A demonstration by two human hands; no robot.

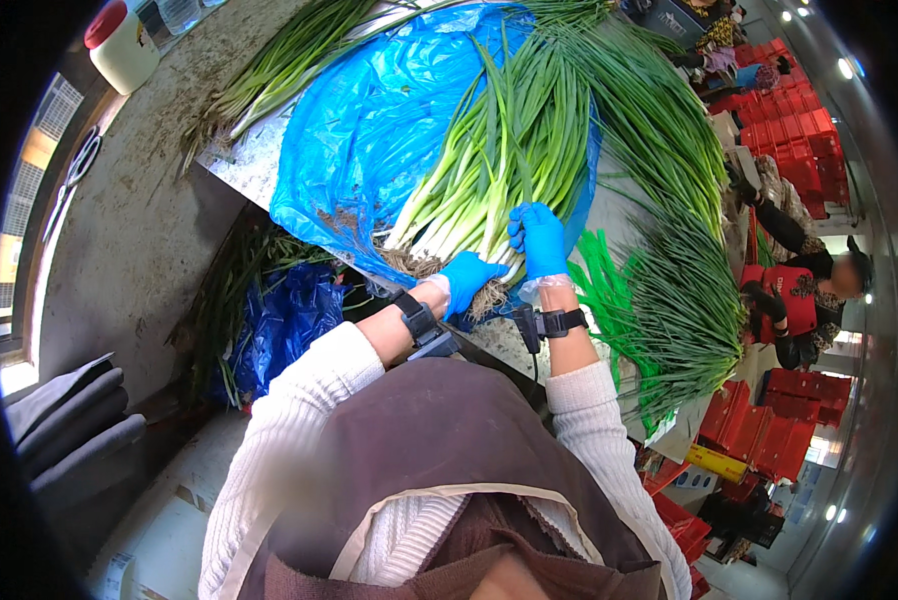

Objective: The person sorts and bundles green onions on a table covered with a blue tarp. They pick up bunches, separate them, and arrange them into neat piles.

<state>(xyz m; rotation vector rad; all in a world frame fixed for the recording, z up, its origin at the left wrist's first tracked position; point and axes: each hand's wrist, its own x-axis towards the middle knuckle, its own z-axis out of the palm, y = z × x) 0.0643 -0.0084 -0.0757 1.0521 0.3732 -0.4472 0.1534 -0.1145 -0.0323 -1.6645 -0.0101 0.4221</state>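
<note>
A large pile of green onions (pixel 494 161) with white stems and soil-caked roots lies on a blue plastic sheet (pixel 366 112) over the work table. My left hand (pixel 470 282), in a blue glove, is closed around the white stem ends of a few green onions near the roots. Beside it, my right hand (pixel 537 238), also blue-gloved, has its fingers curled at the lower stems and pinches a green leaf or stalk. The roots of the held stems hang at the table's near edge.
More green onions (pixel 651 127) lie at the right, beside green netting (pixel 614 300); another bunch (pixel 284 67) is at the upper left. Below the table edge sits a dark blue plastic bag (pixel 288 322). Scissors (pixel 81 161) lie by the window. Co-workers and red crates (pixel 794 142) stand beyond.
</note>
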